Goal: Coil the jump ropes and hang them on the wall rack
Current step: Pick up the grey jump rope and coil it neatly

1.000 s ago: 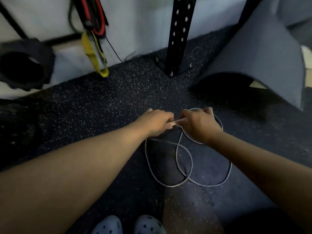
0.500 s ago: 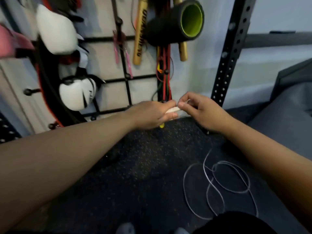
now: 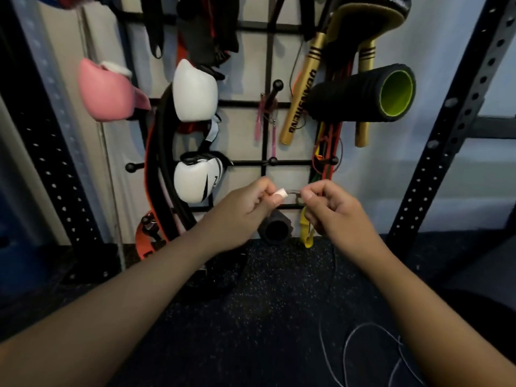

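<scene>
Left hand (image 3: 245, 210): grips white plastic rope handle (image 3: 280, 193). Right hand (image 3: 332, 213): pinches thin grey jump-rope cord (image 3: 363, 326), loops trailing on near-right floor. Black wall rack (image 3: 268, 101): far.

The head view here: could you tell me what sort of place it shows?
Probably a home or small gym: boxing gloves and a foam roller hang on a wall rack, beside a perforated steel upright, above speckled rubber flooring.

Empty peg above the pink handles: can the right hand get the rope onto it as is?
Probably yes. The peg juts out bare, nothing hangs in front of it. But the right hand and left hand hold the rope end lower, and most rope lies uncoiled on the floor.
</scene>
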Demonstrator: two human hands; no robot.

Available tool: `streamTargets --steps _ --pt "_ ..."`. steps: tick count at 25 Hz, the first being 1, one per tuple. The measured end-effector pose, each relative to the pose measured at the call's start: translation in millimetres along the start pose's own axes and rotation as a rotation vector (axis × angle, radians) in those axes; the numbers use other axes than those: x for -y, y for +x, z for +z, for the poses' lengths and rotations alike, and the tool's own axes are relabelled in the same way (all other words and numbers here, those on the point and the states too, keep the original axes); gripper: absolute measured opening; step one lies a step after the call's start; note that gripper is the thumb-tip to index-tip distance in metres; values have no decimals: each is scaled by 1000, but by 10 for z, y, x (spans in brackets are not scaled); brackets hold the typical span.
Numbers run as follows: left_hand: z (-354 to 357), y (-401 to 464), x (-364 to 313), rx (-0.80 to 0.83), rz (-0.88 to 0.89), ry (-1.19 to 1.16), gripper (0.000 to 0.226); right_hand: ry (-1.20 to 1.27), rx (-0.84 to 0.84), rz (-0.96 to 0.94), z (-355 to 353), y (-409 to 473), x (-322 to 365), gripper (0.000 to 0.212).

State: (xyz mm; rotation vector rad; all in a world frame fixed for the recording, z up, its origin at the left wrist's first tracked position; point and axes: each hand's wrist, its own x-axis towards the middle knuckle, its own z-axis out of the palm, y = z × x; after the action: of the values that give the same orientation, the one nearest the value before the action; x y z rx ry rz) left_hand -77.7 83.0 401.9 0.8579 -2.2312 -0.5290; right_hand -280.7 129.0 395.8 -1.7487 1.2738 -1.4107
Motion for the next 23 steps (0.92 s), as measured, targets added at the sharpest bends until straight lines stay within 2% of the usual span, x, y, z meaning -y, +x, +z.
streamTargets --steps 5,8,10,15,18,20,23 --pt "-96 -308 202 -74 -104 -274 18 7 77 -36 460 -29 30 24" --pt "-36 -301 226 -170 -212 -547 20 9 60 -39 608 -74 -20 32" --pt "36 -255 201 -278 -274 -787 20 25 52 16 658 -109 -94 34" --pt "-49 82 185 -644 -264 -1347 14 46 131 101 630 -220 -188 31" --pt "-3 66 172 -724 -311 -1378 8 97 170 115 647 -293 -142 28" --pt "57 4 141 -731 -354 -1331 4 109 159 122 645 -305 -115 27" --pt "68 -67 96 -696 -350 -1420 9 147 116 149 595 -303 -78 28"
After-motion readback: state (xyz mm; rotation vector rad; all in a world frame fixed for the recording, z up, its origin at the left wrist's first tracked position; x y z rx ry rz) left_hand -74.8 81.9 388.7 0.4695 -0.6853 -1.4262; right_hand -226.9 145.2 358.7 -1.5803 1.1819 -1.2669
